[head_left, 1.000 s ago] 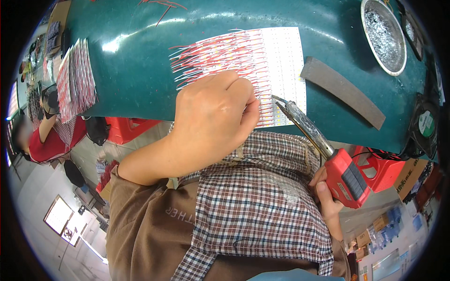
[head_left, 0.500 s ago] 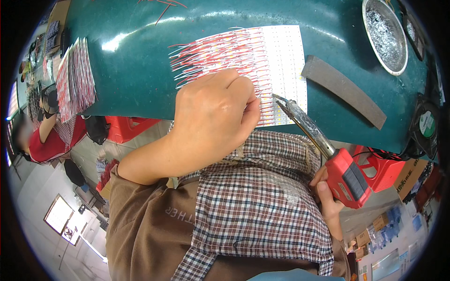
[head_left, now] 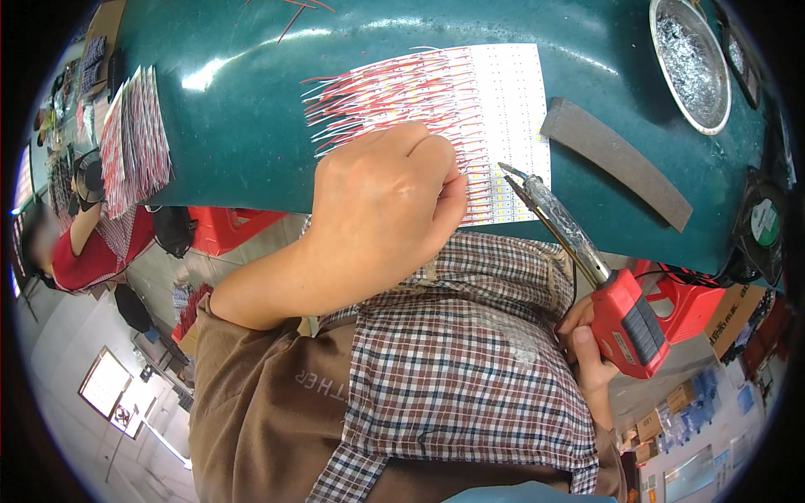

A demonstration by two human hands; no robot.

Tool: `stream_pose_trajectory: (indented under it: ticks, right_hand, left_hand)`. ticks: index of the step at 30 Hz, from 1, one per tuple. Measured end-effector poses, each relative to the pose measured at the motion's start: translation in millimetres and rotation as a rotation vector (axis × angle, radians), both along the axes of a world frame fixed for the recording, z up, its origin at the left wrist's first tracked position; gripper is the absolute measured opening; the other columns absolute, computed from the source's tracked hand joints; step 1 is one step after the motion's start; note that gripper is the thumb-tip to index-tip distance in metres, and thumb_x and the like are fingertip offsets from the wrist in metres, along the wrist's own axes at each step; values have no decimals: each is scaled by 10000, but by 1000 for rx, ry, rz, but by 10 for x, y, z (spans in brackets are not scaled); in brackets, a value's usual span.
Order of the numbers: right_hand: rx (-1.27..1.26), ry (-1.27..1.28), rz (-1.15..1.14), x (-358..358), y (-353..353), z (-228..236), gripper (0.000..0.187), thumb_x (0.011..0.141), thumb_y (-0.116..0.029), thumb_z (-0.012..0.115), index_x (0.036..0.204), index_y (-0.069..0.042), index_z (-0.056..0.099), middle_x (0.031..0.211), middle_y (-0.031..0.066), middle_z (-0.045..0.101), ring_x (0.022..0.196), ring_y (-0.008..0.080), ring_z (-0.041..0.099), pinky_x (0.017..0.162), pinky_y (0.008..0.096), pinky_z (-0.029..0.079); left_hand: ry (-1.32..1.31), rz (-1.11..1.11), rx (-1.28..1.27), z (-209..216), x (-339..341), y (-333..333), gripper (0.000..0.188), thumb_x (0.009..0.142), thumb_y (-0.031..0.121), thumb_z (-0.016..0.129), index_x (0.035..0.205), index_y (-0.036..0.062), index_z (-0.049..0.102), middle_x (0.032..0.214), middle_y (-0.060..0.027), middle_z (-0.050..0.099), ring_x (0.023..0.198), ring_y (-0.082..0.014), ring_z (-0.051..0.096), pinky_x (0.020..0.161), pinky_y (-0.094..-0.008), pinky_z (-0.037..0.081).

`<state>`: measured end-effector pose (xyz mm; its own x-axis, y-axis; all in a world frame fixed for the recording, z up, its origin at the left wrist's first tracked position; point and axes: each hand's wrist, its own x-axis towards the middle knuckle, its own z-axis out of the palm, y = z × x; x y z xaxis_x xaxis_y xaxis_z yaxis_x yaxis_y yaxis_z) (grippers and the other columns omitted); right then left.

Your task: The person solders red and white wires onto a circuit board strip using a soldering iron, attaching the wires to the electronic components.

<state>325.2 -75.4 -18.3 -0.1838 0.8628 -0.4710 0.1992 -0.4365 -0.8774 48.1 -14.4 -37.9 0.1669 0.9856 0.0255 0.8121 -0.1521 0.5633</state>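
A white circuit board sheet (head_left: 511,101) lies on the green table, with rows of small yellow components. Red and white wires (head_left: 386,92) run leftward from it in a dense bunch. My left hand (head_left: 390,193) is closed over the lower part of the wires, thumb and forefinger pressed together near the board; whatever is between them is hidden. My right hand (head_left: 589,345) grips a red soldering gun (head_left: 633,323) by its handle. The gun's pointed tip sits over the board's right half, to the right of my left fingertips, with a thin feed tube alongside.
A curved grey bar (head_left: 616,159) lies right of the board, below a metal bowl (head_left: 692,71) of silvery material. A small fan (head_left: 761,220) stands at the far right. Another wired bundle (head_left: 137,142) lies at left, near a seated person in red (head_left: 92,251). Loose red wires (head_left: 293,17) lie at the back.
The soldering gun has shifted slightly to the right, and its tip has drawn away from my left fingertips. My left hand has stayed almost still.
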Motion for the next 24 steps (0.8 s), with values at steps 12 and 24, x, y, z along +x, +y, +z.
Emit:
stream_pose_trajectory:
  ticks: [12, 24]
  right_hand:
    - [-21, -51, -25, -3, 15, 28, 233, 848, -203, 616, 785, -12, 498, 673, 99, 536, 516, 109, 433, 518, 234, 388]
    - [419, 26, -182, 80, 294, -34, 194, 878, -166, 525, 779, -11, 465, 690, 97, 452, 432, 78, 339, 426, 210, 349]
  left_hand:
    - [27, 2, 1, 3, -2, -1, 143, 707, 47, 709, 695, 69, 568, 621, -21, 533, 529, -172, 539, 477, -310, 398]
    - [12, 9, -4, 51, 28, 33, 137, 706, 50, 713, 701, 67, 577, 631, -28, 541, 538, -182, 548, 491, -314, 410]
